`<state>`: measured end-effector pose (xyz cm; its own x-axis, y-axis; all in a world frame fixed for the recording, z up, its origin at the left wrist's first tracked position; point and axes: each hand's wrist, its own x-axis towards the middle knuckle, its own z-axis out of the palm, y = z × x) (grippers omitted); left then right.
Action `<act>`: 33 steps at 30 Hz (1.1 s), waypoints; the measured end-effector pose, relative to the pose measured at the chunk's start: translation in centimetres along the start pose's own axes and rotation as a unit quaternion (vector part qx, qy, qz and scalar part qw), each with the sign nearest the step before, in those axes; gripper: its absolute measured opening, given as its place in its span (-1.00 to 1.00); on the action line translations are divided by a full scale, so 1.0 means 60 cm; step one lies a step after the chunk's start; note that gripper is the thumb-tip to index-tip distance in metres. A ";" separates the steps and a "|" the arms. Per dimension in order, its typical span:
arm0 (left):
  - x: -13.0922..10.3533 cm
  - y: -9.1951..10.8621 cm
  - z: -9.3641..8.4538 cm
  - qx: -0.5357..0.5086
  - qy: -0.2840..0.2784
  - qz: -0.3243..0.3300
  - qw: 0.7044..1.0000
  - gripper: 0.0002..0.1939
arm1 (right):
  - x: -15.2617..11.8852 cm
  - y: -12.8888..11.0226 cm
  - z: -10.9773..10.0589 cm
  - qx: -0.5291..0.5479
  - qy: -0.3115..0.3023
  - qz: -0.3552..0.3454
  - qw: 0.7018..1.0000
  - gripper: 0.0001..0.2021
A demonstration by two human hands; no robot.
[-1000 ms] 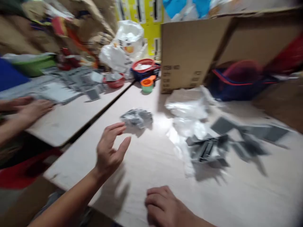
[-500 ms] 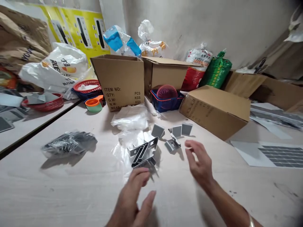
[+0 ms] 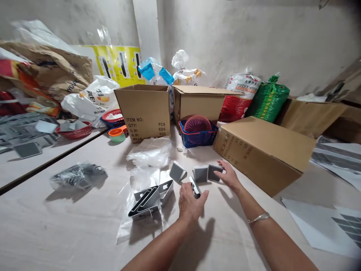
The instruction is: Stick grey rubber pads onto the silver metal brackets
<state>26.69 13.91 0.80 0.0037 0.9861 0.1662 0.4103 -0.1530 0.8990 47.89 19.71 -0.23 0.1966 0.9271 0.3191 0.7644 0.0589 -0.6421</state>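
My left hand (image 3: 191,201) is over a small grey metal bracket (image 3: 194,185) that it partly hides; the thumb stands apart from the fingers. To the right, my right hand (image 3: 229,177) has its thumb and fingertips on the edge of another grey bracket (image 3: 214,173). Beside that one stands a third bracket (image 3: 200,174), and a further bracket (image 3: 177,172) leans farther left. Left of my left hand, a group of nested metal brackets (image 3: 148,201) rests on a clear plastic bag (image 3: 124,222).
A bagged bundle of parts (image 3: 79,176) lies at the left. Behind are a stack of clear bags (image 3: 149,150), an upright carton (image 3: 146,113), a blue basket (image 3: 197,138) and a tilted carton (image 3: 262,150). White sheets (image 3: 310,222) lie at the right.
Both hands have moved forward: the left rightward to a loose bracket, the right to the far bracket, which it now touches. The camera view has shifted too.
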 end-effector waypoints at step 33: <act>-0.058 0.034 -0.029 0.036 -0.057 0.033 0.997 -0.66 | -0.003 -0.039 -0.071 -0.020 -0.144 -0.066 0.987 -0.79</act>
<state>25.89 10.05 2.75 0.1356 0.9755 0.1732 0.4697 -0.2172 0.8557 48.64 17.81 4.18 -0.0853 0.9794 0.1832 0.7958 0.1776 -0.5789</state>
